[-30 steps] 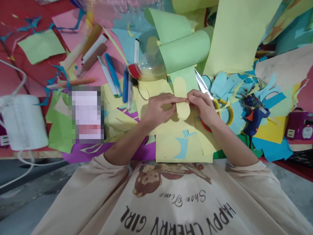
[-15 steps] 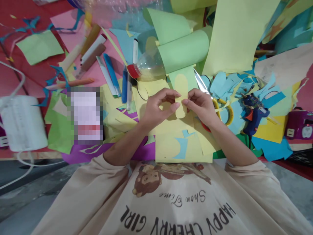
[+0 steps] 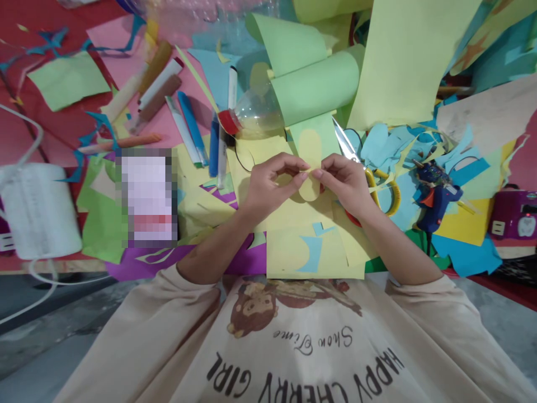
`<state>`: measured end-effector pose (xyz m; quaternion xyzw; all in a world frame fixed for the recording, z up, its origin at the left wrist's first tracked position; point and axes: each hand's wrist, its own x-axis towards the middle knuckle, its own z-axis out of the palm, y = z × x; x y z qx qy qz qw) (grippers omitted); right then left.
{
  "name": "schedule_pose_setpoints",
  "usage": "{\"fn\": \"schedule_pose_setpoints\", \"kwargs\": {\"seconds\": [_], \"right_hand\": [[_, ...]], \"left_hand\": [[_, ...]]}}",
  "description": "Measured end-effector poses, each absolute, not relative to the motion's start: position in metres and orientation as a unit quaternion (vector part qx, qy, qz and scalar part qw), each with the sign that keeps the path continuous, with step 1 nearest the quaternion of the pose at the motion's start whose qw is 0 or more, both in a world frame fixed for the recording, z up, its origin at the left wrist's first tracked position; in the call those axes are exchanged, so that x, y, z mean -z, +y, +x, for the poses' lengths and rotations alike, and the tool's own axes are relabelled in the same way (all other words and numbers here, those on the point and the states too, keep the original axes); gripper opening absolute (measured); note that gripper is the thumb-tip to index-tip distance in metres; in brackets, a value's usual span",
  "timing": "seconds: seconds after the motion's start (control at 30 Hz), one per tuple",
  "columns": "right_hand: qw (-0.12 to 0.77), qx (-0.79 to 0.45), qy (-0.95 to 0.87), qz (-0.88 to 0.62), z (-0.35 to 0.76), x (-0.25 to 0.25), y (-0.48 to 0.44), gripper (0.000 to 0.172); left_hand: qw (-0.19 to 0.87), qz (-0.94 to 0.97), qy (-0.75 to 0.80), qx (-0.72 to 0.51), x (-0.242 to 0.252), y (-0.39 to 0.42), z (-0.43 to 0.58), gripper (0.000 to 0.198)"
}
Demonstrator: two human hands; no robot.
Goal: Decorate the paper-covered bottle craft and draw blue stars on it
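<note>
A pale yellow paper strip with rounded ends [image 3: 310, 146] is held upright between my two hands, over the yellow paper sheets. My left hand [image 3: 277, 182] pinches its left edge at mid-length between thumb and fingers. On the opposite edge, my right hand [image 3: 342, 178] pinches the strip in the same way. Both thumbs lie close together across its middle. Just right of my right hand are scissors with yellow handles [image 3: 394, 196], their blades pointing up and left. Beneath my wrists lies a yellow sheet [image 3: 285, 254] with a blue paper scrap [image 3: 310, 253] on it.
A clear plastic bottle with a red cap [image 3: 229, 121] lies beyond my hands, under curled green paper [image 3: 319, 87]. Several markers [image 3: 193, 129] and a phone with a blurred screen [image 3: 149, 196] are left. A blue glue gun [image 3: 438, 204] and blue scraps [image 3: 386, 146] lie right.
My fingertips have come slightly closer together over the strip's middle, and the strip looks a little bent or tilted there. Everything else stays in place.
</note>
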<state>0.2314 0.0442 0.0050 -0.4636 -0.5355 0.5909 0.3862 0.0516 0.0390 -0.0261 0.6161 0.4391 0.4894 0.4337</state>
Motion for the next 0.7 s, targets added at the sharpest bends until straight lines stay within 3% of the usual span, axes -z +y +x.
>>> {"fn": "schedule_pose_setpoints", "kwargs": {"seconds": [0.27,0.47,0.7], "right_hand": [[0.38,-0.587,-0.541,-0.466,0.232,-0.003,0.045,0.047],[0.378,-0.581,-0.552,-0.464,0.232,0.0,0.045,0.041],[0.368,-0.58,-0.561,-0.461,0.233,-0.001,0.044,0.037]], "left_hand": [[0.423,0.617,0.431,-0.504,0.024,0.041,0.052,0.033],[0.457,0.597,0.436,-0.495,0.03,0.042,0.051,0.046],[0.413,0.616,0.437,-0.508,0.035,0.042,0.051,0.035]]}}
